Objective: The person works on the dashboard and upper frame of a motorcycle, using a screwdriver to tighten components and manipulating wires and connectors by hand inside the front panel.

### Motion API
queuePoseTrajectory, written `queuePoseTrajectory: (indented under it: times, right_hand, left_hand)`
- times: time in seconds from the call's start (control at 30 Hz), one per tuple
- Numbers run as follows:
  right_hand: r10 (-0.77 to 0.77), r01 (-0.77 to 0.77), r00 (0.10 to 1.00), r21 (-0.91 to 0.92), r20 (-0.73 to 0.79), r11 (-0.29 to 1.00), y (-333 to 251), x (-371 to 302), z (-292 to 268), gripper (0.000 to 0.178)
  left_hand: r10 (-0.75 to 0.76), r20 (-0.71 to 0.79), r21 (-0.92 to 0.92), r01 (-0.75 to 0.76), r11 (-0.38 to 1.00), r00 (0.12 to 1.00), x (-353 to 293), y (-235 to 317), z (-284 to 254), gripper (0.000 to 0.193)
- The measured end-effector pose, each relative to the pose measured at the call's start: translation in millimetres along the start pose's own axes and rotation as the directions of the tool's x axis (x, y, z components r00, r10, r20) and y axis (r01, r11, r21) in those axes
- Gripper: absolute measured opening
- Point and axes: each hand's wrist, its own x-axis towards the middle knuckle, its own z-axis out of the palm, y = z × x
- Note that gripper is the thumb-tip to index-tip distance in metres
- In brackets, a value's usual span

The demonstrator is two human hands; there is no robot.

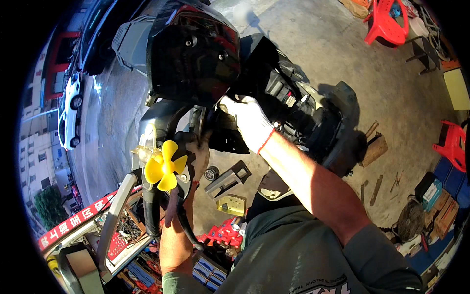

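My right hand (249, 121), in a white glove with a red cuff, reaches to the lower edge of a glossy black scooter panel (193, 61) with two bolts. Its fingers curl in at a dark gap, and their tips are hidden. Lower and to the left, my left hand (199, 156) is in shadow behind the handlebar, its fingers mostly covered. A yellow toy fan (167, 166) sits on the handlebar in front of it. Near that wrist are the black handlebar grip (151, 213) and the brake lever (187, 223). Right of my right hand, the scooter's inner parts (289, 100) lie exposed.
A mirror stalk (116, 215) juts toward the lower left. On the floor lie a grey frame-like part (228, 180), a yellowish tray (231, 205) and a wood block (374, 150). Red plastic chairs (387, 24) and a fan-like round grille (410, 219) are at the right.
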Motion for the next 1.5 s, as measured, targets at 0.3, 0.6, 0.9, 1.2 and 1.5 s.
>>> queuePoseTrajectory:
  times: [0.3, 0.6, 0.9, 1.2, 1.5]
  right_hand:
    - [-0.031, 0.035, 0.998, 0.073, -0.052, 0.997, 9.3, 8.0, 12.7, 0.033]
    - [0.022, -0.032, 0.998, 0.183, 0.057, 0.983, 10.6, -1.1, 13.4, 0.027]
    - [-0.092, 0.073, 0.992, 0.186, 0.091, 0.980, 16.0, 2.2, 1.2, 0.022]
    - [-0.254, 0.231, 0.967, -0.472, 0.015, 0.851, 12.6, 7.6, 7.5, 0.022]
    - [-0.279, 0.138, 0.959, -0.765, -0.056, 0.629, -8.4, 0.8, 9.6, 0.026]
  left_hand:
    - [-0.090, 0.025, -0.039, 0.091, 0.995, 0.996, 4.9, 8.4, -13.2, 0.039]
    - [-0.140, 0.033, -0.017, 0.140, 0.990, 0.990, 0.3, 22.9, -26.6, 0.040]
    - [-0.224, 0.089, -0.009, 0.225, 0.974, 0.971, 2.2, 34.9, -25.2, 0.040]
    - [-0.329, 0.132, 0.021, 0.329, 0.944, 0.935, 5.5, 42.0, -37.5, 0.041]
    - [-0.265, 0.121, -0.200, 0.285, 0.937, 0.956, 10.2, 55.2, -17.8, 0.041]
